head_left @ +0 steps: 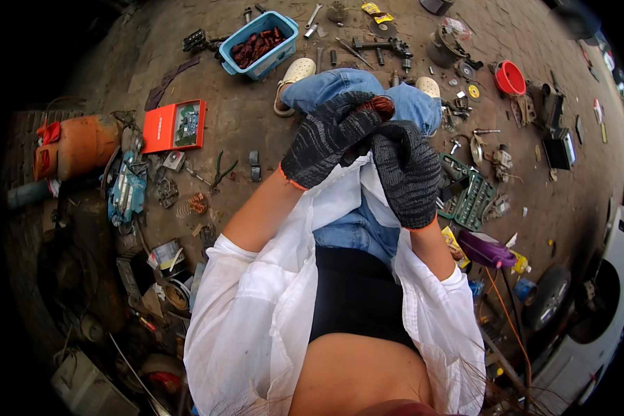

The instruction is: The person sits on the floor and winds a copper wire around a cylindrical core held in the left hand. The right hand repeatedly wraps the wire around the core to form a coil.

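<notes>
My left hand (329, 139), in a dark grey knitted glove with an orange cuff, is closed round a reddish copper-coloured part (376, 104), perhaps a wound coil, whose upper end shows past the fingers. Just right of it, my right hand (405, 173), gloved alike, has curled fingers; what they grip is hidden. Both hands meet above my jeans (341, 227), against the white shirt (326, 202) hanging open.
Around my shoes are a blue bin (230, 62) of dark reddish parts, a red box (156, 135), an orange gas cylinder (83, 149), a green socket set (478, 201), a red bucket (509, 80), scattered tools and metal parts, a tire (544, 301) and a white car panel (607, 340).
</notes>
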`<state>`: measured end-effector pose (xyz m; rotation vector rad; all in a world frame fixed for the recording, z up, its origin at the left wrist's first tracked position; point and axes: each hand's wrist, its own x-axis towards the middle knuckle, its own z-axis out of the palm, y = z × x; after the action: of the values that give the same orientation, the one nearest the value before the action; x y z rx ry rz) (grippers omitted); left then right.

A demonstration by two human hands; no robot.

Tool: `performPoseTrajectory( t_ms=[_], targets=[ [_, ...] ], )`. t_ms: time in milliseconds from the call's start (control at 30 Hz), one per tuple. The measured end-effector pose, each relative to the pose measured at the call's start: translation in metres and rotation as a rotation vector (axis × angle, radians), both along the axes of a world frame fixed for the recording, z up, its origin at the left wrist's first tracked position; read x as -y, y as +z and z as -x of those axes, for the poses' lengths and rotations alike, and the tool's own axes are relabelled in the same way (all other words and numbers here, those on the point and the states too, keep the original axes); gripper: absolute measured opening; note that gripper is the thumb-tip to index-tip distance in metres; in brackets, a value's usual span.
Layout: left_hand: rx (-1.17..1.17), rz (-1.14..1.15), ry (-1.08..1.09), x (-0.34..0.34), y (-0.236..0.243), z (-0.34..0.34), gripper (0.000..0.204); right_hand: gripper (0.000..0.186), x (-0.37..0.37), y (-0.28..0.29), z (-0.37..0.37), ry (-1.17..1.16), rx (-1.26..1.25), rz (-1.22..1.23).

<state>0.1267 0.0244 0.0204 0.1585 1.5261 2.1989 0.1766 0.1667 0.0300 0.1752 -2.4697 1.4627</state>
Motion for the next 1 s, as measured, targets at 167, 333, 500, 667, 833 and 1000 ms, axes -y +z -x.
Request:
performPoseTrajectory(
  t_ms=[167, 333, 500, 667, 833, 1000],
  targets=[
    [-0.287, 0.19, 0.122, 0.002, -0.005, 0.006, 0.026, 0.02, -0.005, 0.001, -0.001, 0.147, 0.185, 0.214],
    [-0.251, 0.161, 0.168, 0.005, -0.011, 0.007, 0.028, 0.027, -0.009, -0.006, -0.002, 0.277, 0.353, 0.623],
    [-0.08, -0.027, 0.134, 0.01, -0.009, 0.006, 0.026, 0.024, -0.011, 0.0, 0.002, 0.185, 0.458, 0.723],
    [-0.055, -0.019, 0.057, 0.014, -0.007, 0.0, 0.036, 0.022, -0.013, 0.002, 0.002, 0.184, 0.482, 0.553],
    [-0.002, -0.243, -0.087, 0.021, -0.002, 0.001, 0.041, 0.024, -0.033, -0.005, 0.007, 0.344, 0.477, 0.144],
    [-0.104, -0.164, -0.23, 0.03, -0.001, 0.004, 0.05, 0.031, -0.03, 0.001, 0.008, 0.353, 0.635, 0.1]
  ],
)
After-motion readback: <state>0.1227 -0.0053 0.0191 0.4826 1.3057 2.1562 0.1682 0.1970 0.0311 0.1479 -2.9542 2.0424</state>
